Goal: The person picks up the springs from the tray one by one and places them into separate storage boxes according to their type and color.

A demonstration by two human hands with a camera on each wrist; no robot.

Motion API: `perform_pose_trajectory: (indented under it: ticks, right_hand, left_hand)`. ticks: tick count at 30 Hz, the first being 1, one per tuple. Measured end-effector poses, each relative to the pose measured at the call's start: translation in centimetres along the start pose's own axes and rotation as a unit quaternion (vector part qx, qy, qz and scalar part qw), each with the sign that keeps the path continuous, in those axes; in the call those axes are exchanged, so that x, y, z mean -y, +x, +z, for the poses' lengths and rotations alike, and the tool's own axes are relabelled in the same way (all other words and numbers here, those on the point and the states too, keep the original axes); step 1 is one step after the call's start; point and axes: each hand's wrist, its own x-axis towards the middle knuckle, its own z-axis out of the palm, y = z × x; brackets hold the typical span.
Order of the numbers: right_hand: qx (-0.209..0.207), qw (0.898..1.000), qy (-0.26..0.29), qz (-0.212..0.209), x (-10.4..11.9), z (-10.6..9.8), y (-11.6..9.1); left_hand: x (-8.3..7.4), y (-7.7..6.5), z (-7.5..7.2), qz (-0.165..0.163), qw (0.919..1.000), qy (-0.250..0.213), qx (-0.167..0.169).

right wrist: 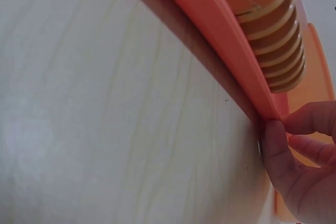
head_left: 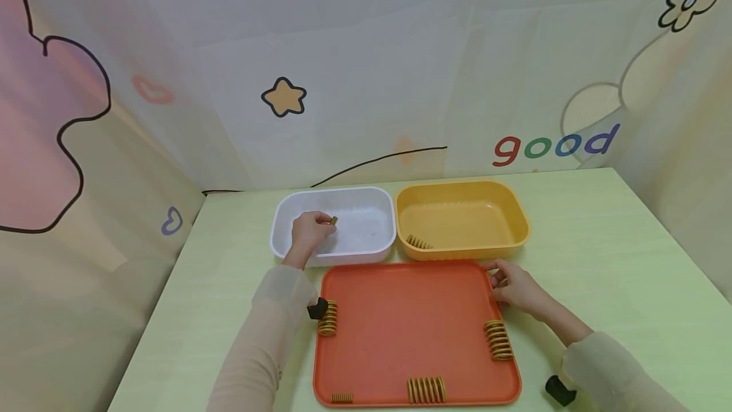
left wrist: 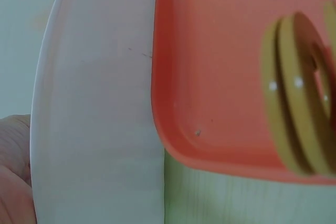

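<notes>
My left hand point(head_left: 311, 232) reaches over the white bin point(head_left: 366, 253) and pinches a small gold-coloured coil spring point(head_left: 334, 220) between thumb and fingers. Only part of that hand point(left wrist: 14, 166) shows at the left of the left wrist view, beyond the bin's wall point(left wrist: 100, 98). With thumb and forefinger, my right hand point(right wrist: 310, 163) grips the rim of the orange-red tray point(head_left: 406, 323) at its right side. Gold-coloured springs lie along the tray's edges: one at left point(head_left: 328, 319), one at right point(head_left: 499, 340), a large one in front point(head_left: 426, 390) and a small one point(head_left: 342, 398) at the front left corner.
A yellow bin point(head_left: 469, 221) stands beside the white bin, behind the tray, with a spring point(head_left: 419, 242) in its front left corner. The pale green table point(head_left: 600, 240) extends to both sides. A patterned cloth wall point(head_left: 354, 94) rises behind it.
</notes>
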Motion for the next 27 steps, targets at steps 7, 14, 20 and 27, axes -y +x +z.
perform_pose_trajectory:
  ticks: [7, 14, 20, 27]
  right_hand:
    - [0.001, 1.000, 0.002, 0.000, 0.0, 0.0, -0.1]
    - [0.000, 1.000, 0.001, -0.004, -0.1, 0.0, 0.0]
    - [-0.002, 1.000, 0.000, -0.001, 0.1, 0.0, 0.0]
    - [-0.001, 1.000, 0.000, 0.000, 0.1, -0.1, 0.0]
  left_hand:
    - [-0.1, 0.3, 0.2, 0.002, 1.0000, -0.004, 0.005]
    - [0.4, 0.8, 0.4, 0.030, 0.9991, 0.009, 0.027]
    - [0.7, 1.3, 0.6, 0.034, 0.9983, 0.021, 0.042]
    - [0.7, 1.5, 0.7, 0.030, 0.9976, 0.038, 0.050]
